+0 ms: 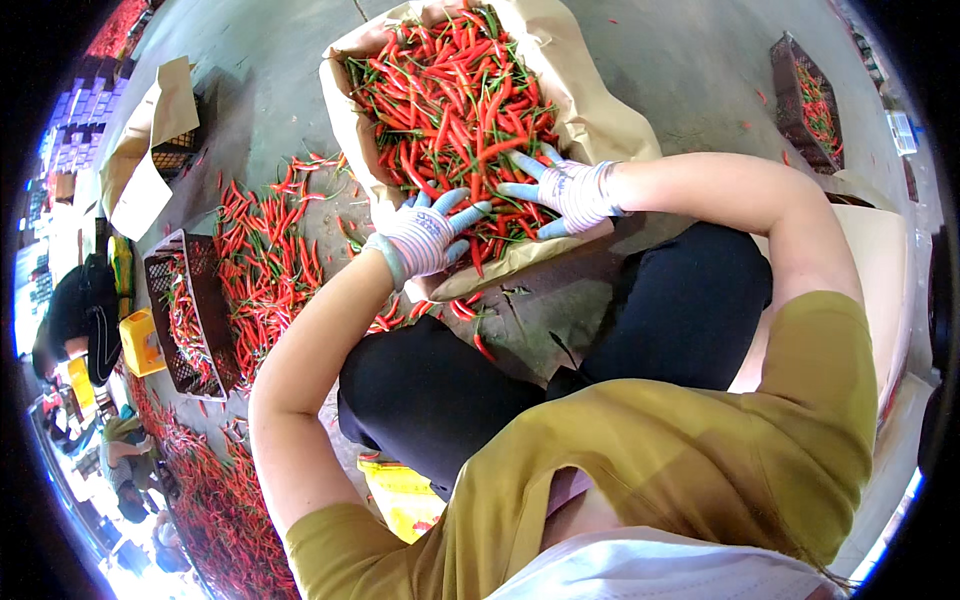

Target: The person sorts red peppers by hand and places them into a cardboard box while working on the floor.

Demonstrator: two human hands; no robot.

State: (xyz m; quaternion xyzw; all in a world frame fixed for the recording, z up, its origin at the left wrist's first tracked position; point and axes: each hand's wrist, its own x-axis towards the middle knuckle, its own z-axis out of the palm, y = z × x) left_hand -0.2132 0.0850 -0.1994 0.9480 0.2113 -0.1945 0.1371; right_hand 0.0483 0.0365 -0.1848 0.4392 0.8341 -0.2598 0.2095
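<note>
Before me stands a paper-lined container (600, 127), its brown paper folded out over the rim, heaped with red chili peppers (450, 97) with green stems. Both hands wear striped knit gloves with blue-grey coated fingers. At the near left of the heap, my left hand (431, 229) rests on the peppers with its fingers spread. My right hand (566, 187) lies at the near right of the same heap, fingers apart, touching the peppers. Neither hand shows a pepper in its grip. The undersides of the fingers are hidden.
Loose chilies (266, 255) lie on the concrete floor at left, beside a brown plastic crate (206, 270) holding more. Behind it are a yellow container (142, 343) and co-workers. Brown paper (161, 127) covers another crate. A crate (787, 90) with chilies stands far right.
</note>
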